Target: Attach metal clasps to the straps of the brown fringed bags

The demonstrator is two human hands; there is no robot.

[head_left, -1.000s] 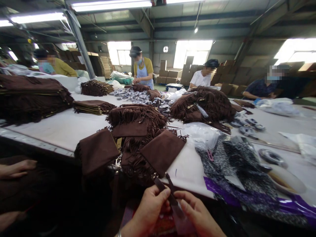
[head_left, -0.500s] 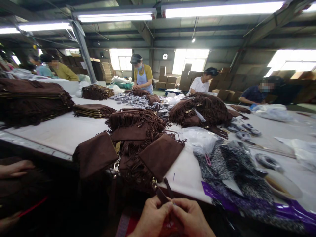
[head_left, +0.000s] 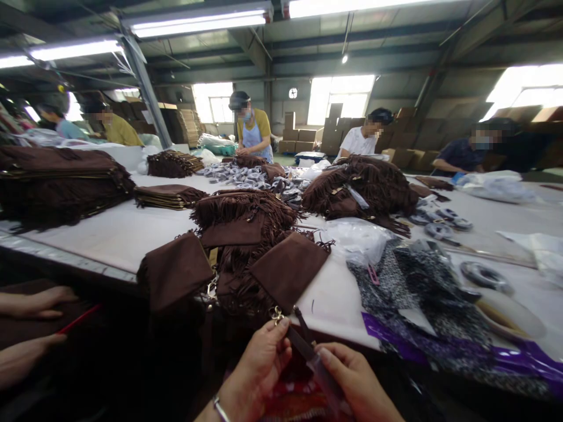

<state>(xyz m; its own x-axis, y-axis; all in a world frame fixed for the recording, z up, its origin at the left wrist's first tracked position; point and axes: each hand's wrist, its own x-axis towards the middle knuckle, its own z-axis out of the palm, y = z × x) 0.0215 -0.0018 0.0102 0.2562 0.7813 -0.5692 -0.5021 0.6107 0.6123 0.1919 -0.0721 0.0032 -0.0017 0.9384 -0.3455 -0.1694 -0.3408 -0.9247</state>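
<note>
A dark brown strap [head_left: 301, 342] runs between my hands at the table's front edge. My left hand [head_left: 263, 354] pinches its upper end between thumb and fingers, beside a gold-coloured metal clasp [head_left: 277, 315]. Lower down, my right hand [head_left: 349, 375] grips the same strap, whose lower part looks paler and glossy. Just beyond the clasp lies a flat brown fringed pouch [head_left: 290, 269]. A second brown pouch [head_left: 176, 274] hangs over the edge to the left, against a stack of fringed brown bags [head_left: 244, 211].
Beyond are a heap of fringed bags [head_left: 363, 190], grey coiled pieces [head_left: 246, 176] and a thick brown stack [head_left: 61, 181]. At right lie black-and-white plastic wrapping [head_left: 417, 293] and a tape roll [head_left: 510, 316]. A co-worker's hands [head_left: 35, 310] are at far left; several people stand around the table.
My hands have moved apart along the strap: the left up toward the clasp, the right slightly right. The co-worker's hands at left have shifted right in view.
</note>
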